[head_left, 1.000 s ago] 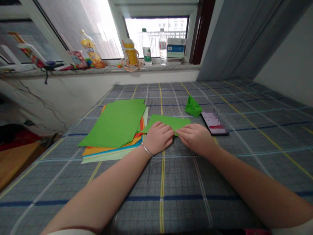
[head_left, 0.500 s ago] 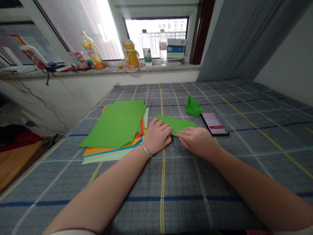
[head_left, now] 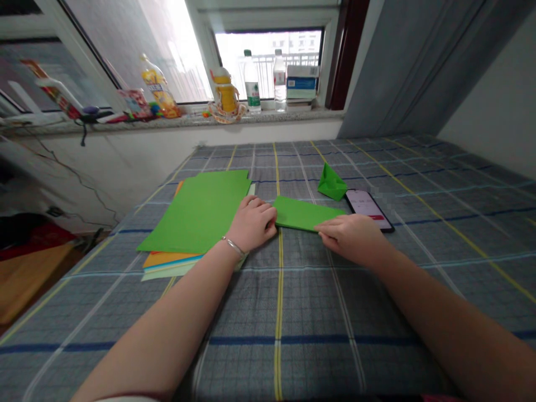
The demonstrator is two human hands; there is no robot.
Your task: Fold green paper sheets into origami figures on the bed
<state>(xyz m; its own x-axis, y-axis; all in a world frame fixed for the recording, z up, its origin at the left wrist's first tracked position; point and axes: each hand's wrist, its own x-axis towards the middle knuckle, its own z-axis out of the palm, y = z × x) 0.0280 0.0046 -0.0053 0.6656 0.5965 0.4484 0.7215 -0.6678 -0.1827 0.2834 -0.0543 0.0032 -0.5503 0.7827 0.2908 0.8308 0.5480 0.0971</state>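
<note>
Paper strip (head_left: 307, 213), green and folded, lies flat on checked cloth (head_left: 310, 301); the right hand (head_left: 350, 237) pinches its near edge, the left hand (head_left: 253, 222) curls at the other end, seemingly steadying it, though I can't tell whether it pinches.

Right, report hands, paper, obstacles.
Left hand at left end of folded paper. Right hand pinching its near right corner. Phone partly behind right hand.

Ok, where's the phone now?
In the head view, the phone lies right of centre on the checked cloth, beside the green folded shape, partly hidden by the right hand.
</note>
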